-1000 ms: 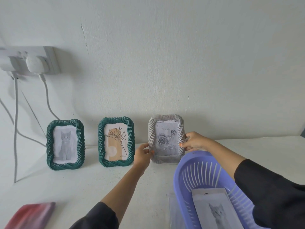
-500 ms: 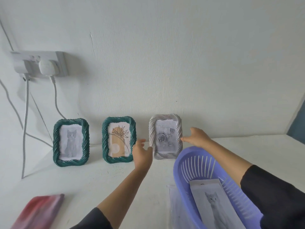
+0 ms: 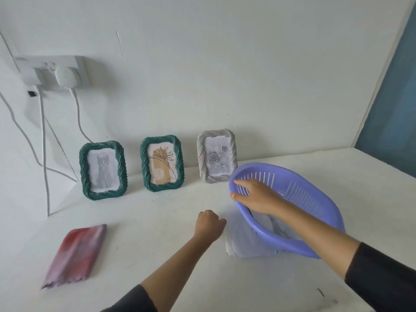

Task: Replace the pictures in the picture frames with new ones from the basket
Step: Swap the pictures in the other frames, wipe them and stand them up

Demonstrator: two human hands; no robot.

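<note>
White tabletop (image 3: 157, 255) pushed up against the wall, so the back edge is where the frames are lined up. There are three standing in a row: a dark green twisted-rope frame with a grey cat print (image 3: 103, 170) toward the back left, a matching green frame with a plant drawing (image 3: 161, 163) around the middle, and a pale grey frame with a roses print (image 3: 216, 159) just right of that. A purple slotted basket (image 3: 299, 194) sits right of centre, in front of the grey frame, partly on top of some whitish sheets (image 3: 240, 242). Near the front left there's a folded red-and-purple cloth (image 3: 76, 255) lying flat, plus a few dark scuffs (image 3: 320, 291) by the front right corner.
</note>
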